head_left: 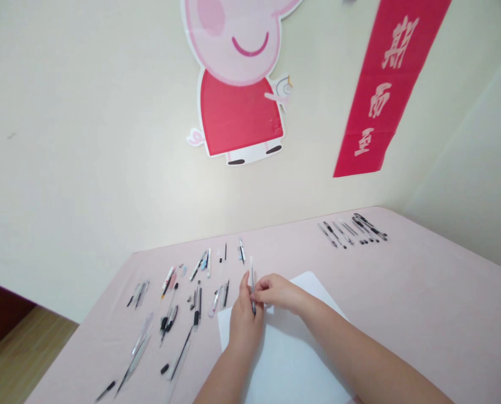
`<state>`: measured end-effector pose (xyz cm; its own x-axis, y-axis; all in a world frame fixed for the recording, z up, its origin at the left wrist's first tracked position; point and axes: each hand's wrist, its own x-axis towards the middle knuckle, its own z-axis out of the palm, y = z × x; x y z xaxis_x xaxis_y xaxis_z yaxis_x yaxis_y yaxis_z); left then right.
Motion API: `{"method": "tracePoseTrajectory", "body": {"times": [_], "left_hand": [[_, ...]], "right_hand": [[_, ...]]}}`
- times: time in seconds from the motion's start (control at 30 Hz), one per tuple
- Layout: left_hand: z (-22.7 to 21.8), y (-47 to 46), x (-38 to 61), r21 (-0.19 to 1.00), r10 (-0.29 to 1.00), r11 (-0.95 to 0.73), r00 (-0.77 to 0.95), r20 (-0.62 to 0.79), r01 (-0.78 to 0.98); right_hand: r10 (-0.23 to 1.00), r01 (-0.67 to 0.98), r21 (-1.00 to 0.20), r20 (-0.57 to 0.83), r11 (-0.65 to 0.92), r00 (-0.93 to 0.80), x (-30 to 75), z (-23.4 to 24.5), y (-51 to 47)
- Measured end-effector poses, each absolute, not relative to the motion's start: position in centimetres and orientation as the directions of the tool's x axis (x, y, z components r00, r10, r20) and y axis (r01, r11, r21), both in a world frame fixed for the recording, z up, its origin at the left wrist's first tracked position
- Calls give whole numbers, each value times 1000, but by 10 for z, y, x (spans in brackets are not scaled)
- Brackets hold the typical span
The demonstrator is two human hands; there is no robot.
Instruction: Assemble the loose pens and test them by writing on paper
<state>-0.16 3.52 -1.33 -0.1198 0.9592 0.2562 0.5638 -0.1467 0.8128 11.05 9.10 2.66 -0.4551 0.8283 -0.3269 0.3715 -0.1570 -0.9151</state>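
Observation:
A slim clear pen with a dark lower end is held upright between my two hands, above a white sheet of paper. My left hand is closed around its lower part, one finger pointing up alongside it. From the right, my right hand pinches the same pen near its middle with thumb and fingertips. Just left of the paper lie pen parts, the nearest pieces to my left hand. Fine details of the pen are blurred.
Several groups of disassembled pens, refills and caps spread over the left of the pink-covered table. A row of pens lies at the far right. Behind the table, the wall carries a cartoon pig cutout and a red banner.

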Motion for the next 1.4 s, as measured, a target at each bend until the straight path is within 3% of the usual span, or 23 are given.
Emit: {"method": "tracePoseTrajectory", "body": {"times": [0.13, 0.33, 0.47, 0.57, 0.63, 0.73, 1.03, 1.4], "left_hand": [[-15, 35, -1, 810, 973, -129, -82, 214, 573], [-20, 37, 1, 876, 972, -173, -63, 225, 449], [-21, 38, 1, 893, 975, -154, -79, 206, 423], [-21, 38, 1, 893, 978, -148, -74, 197, 425], [-20, 38, 1, 894, 978, -148, -72, 196, 422], [-19, 38, 1, 895, 979, -143, -73, 191, 422], [-20, 38, -1, 889, 981, -141, -62, 186, 437], [-21, 38, 0, 888, 980, -147, -60, 191, 437]], "right_hand": [[856, 401, -902, -327, -158, -399, 107, 23, 91], [925, 332, -932, -244, -141, -290, 135, 31, 115], [975, 346, -927, -194, -146, -108, 183, 31, 143], [984, 520, -836, -144, -178, 105, 225, 23, 162], [966, 676, -696, -105, -240, 236, 250, 16, 169], [949, 740, -604, -96, -295, 299, 277, 9, 173], [933, 876, -357, 29, -324, 357, 291, 1, 182], [942, 937, -188, 109, -294, 317, 286, -2, 189]]}}
